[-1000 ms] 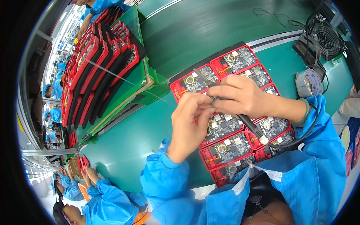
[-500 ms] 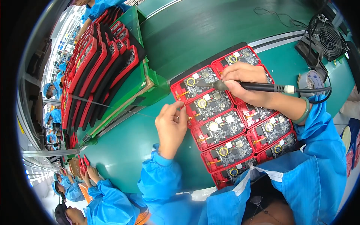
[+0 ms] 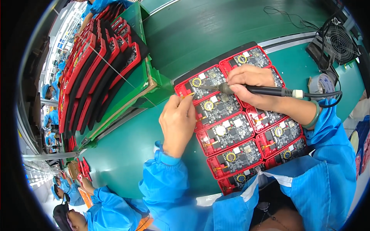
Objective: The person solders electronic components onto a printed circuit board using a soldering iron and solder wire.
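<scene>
My right hand [image 3: 252,86] grips a soldering iron [image 3: 266,91] by its dark handle, the tip pointing left over the upper-left circuit board [image 3: 214,77]. That board lies in a red casing among several like it, each with a yellow-ringed round part. My left hand [image 3: 176,125] is closed in a pinch beside the casing's left edge, near a small orange ribbon [image 3: 189,95]. A thin wire [image 3: 127,80], apparently solder wire, runs from the upper left toward this hand; its end at the fingertips is hidden.
A green bin edge [image 3: 158,82] with stacked black trays of red casings [image 3: 111,63] stands at the left. A fan [image 3: 339,40], a tape roll [image 3: 322,82] and cables are at the right. A co-worker in blue [image 3: 111,210] sits lower left.
My left hand has turned, and its fingertips now sit closer to the upper-left casing. The thin wire slants more steeply. The iron tip stays over the same board.
</scene>
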{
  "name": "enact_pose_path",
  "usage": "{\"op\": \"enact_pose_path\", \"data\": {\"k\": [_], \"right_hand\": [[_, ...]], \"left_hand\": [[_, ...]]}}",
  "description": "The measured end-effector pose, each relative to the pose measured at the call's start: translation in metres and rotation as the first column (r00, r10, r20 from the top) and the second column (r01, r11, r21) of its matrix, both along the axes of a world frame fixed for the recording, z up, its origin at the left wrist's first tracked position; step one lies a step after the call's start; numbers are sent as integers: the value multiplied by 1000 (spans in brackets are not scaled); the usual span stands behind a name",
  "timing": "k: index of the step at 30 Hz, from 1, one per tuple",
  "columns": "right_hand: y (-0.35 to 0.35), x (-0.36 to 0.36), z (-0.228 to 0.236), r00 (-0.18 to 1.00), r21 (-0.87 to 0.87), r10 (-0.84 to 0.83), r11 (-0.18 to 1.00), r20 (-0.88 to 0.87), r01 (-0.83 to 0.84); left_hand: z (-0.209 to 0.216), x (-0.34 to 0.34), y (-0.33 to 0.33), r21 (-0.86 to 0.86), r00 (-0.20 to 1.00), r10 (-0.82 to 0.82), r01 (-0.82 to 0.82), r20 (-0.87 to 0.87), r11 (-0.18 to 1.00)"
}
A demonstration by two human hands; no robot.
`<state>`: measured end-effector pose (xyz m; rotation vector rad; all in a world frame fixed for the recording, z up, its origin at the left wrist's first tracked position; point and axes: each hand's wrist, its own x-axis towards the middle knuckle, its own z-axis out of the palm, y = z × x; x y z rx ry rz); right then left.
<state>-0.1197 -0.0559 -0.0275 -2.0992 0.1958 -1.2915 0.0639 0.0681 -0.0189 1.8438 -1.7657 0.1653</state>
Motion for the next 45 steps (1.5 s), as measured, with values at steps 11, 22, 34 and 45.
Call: {"op": "enact_pose_path", "data": {"k": [11, 22, 34, 45], "right_hand": [[1, 1, -1, 1000, 28, -5, 1000, 2, 5], [1, 2, -1, 1000, 22, 3, 1000, -7, -3], [4, 2, 2, 999, 72, 4, 997, -35, -2], [0, -6, 0, 994, 97, -89, 992, 59, 83]], "left_hand": [[-1, 1, -1, 15, 1000, 24, -24, 1, 1000], [-1, 1, -4, 51, 1000, 2, -3, 19, 999], [9, 14, -31, 129, 966, -2, 36, -258, 991], [-5, 15, -47, 191, 949, 65, -5, -309, 982]]}}
